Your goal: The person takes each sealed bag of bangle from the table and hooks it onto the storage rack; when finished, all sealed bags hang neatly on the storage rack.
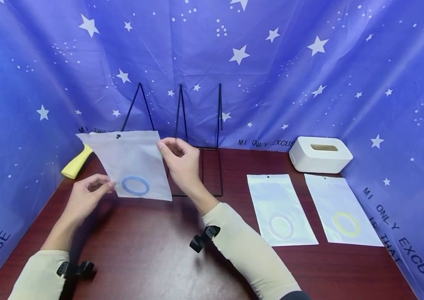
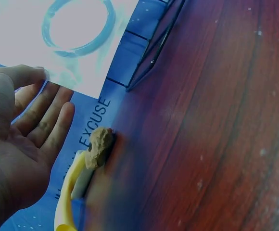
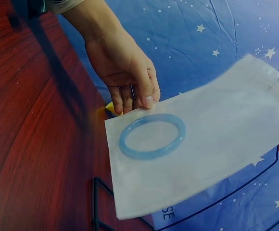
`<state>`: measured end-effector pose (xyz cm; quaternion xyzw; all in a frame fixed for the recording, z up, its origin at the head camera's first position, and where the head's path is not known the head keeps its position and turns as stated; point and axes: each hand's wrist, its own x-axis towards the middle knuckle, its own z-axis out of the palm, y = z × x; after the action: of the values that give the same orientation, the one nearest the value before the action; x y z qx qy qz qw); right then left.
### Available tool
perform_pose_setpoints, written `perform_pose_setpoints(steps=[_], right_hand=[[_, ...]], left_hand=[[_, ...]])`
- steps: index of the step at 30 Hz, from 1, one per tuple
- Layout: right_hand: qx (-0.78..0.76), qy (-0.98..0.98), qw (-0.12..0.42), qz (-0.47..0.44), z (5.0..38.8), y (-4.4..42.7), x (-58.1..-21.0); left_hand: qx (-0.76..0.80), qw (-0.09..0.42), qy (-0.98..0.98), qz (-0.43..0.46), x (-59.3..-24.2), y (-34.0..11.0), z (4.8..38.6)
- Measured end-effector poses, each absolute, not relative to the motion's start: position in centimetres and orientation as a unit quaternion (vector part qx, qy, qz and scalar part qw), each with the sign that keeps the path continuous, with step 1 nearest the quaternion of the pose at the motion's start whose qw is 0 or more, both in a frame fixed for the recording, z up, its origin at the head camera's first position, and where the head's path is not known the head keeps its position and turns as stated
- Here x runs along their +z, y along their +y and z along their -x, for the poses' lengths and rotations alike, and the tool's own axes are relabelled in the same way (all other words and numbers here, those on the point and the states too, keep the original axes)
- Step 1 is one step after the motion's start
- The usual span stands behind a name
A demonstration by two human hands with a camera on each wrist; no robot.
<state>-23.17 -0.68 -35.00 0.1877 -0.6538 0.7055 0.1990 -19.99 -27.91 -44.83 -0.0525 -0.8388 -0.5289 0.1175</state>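
Observation:
A white zip bag (image 1: 136, 154) with a blue ring (image 1: 135, 186) inside is held up before the black wire rack (image 1: 219, 166). My left hand (image 1: 86, 196) pinches its lower left edge between thumb and fingers. At the upper right edge, my right hand (image 1: 183, 162) grips the bag with thumb and fingers. The left wrist view shows the left hand (image 2: 29, 130) at the bag's (image 2: 82, 72) edge. In the right wrist view the blue ring (image 3: 151, 155) lies near the bag's lower end, and the right hand is partly cut off at the right edge.
Two more white bags lie on the table at right, one with a pale ring (image 1: 281, 226), one with a yellow ring (image 1: 347, 224). A white tissue box (image 1: 320, 155) stands behind them. A yellow object (image 1: 77, 162) is at the back left. Starry blue cloth (image 1: 272, 83) surrounds the table.

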Motion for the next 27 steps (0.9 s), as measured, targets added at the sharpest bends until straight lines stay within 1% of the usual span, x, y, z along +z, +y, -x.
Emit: perform_pose_setpoints(steps=[9,15,20,27], right_hand=[[0.702,-0.664,0.191,-0.173,24.5,-0.8,-35.2],[0.676,-0.686,0.212,-0.165,26.3,-1.1,-34.7],[0.665,-0.698,0.226,-0.137,27.7,-1.4,-34.6],[0.672,-0.699,0.229,-0.088,29.7,-1.9,-34.0]], left_hand=[[-0.549,0.116,-0.827,0.035,-45.7,-27.3,21.3],[-0.586,0.122,-0.801,0.012,-45.2,-27.1,23.0],[-0.579,0.121,-0.806,-0.008,-45.1,-27.2,24.9],[-0.591,0.125,-0.796,-0.033,-44.6,-27.3,27.1]])
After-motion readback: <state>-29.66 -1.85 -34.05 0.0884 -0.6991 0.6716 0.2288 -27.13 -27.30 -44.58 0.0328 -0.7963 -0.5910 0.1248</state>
